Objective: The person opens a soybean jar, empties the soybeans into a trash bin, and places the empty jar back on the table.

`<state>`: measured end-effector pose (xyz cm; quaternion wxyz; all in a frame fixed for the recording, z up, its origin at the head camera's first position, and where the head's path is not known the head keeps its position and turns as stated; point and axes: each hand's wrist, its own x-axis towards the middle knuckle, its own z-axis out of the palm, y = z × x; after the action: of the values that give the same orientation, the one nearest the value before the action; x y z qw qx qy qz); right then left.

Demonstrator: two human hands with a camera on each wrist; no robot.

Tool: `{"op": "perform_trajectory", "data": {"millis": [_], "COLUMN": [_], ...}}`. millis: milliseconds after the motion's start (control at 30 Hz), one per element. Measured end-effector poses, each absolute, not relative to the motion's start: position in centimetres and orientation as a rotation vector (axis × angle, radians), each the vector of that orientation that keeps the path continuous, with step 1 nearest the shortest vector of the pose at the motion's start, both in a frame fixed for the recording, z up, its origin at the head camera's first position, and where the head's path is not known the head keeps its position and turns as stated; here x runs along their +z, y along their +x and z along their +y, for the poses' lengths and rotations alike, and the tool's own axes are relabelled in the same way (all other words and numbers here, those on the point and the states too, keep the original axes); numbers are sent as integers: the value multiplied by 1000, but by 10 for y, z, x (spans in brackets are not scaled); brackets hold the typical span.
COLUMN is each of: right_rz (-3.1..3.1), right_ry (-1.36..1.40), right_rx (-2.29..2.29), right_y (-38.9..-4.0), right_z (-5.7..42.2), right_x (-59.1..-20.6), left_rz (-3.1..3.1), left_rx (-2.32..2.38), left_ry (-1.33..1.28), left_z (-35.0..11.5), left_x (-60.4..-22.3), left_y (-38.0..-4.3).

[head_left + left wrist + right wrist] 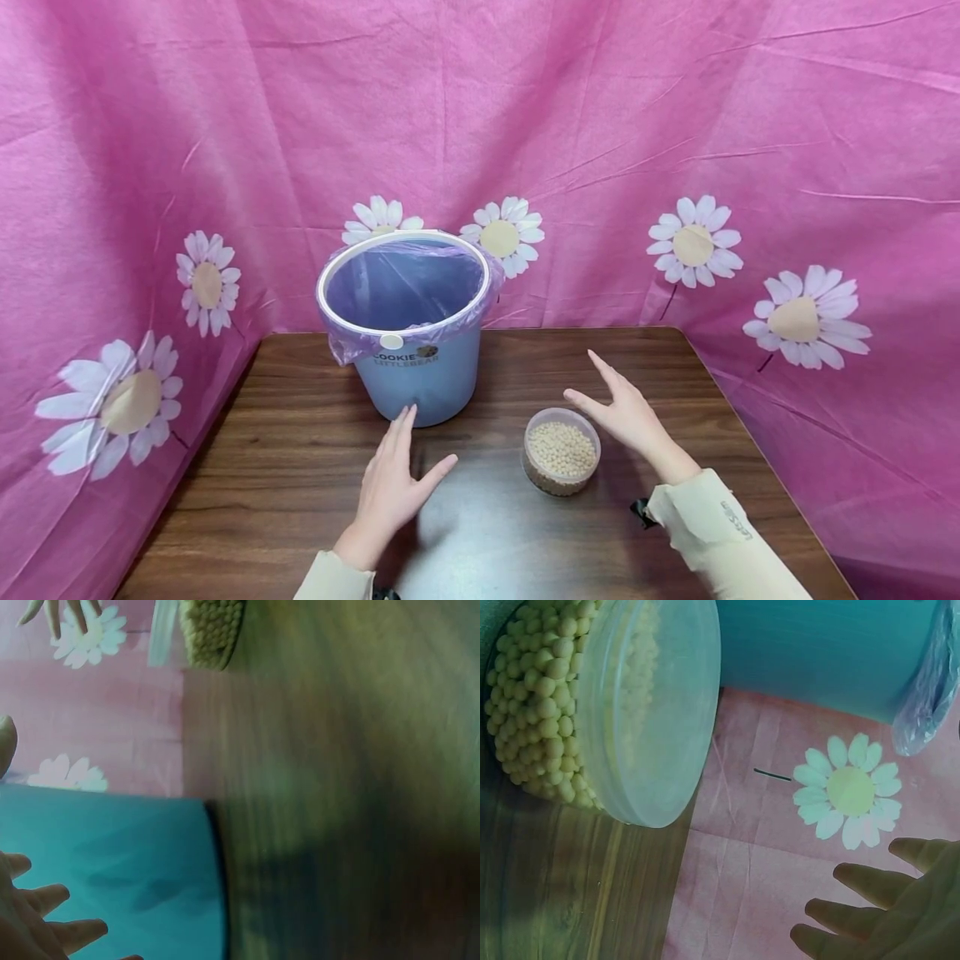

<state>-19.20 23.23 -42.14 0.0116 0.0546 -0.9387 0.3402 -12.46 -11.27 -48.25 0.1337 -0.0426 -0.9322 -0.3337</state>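
Note:
A blue bucket (420, 383) stands at the back left of the table, a white ring round its rim and a purple plastic bag (491, 308) lining it and folded over the edge. In front of it my left hand (393, 483) is held with straight fingers and thumb spread, holding nothing. A round clear tub (561, 454) of pale beans (544, 697) stands to the right of the bucket. My right hand (626, 412) is just beyond the tub's right side, fingers extended and thumb apart, with nothing in it. Both hands show spread fingers in the wrist views too.
The brown wooden table (285, 467) meets a pink cloth (585, 125) printed with white daisies at the back and on both sides. Dark bands show at both wrists below the pale sleeves (720, 533).

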Motion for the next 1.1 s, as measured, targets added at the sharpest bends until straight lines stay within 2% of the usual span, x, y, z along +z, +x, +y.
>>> {"op": "perform_trajectory", "data": {"millis": [533, 1100], "right_rz": [-2971, -3013], "right_ry": [135, 120], "right_rx": [1071, 1042], "right_y": [-193, -193], "right_z": [229, 221], "right_x": [-434, -464], "left_rz": [-2712, -2753], "left_rx": [-1069, -1193], "left_ry": [-204, -287], "left_z": [-85, -55], "left_x": [-503, -530], "left_y": [-133, -135]}}
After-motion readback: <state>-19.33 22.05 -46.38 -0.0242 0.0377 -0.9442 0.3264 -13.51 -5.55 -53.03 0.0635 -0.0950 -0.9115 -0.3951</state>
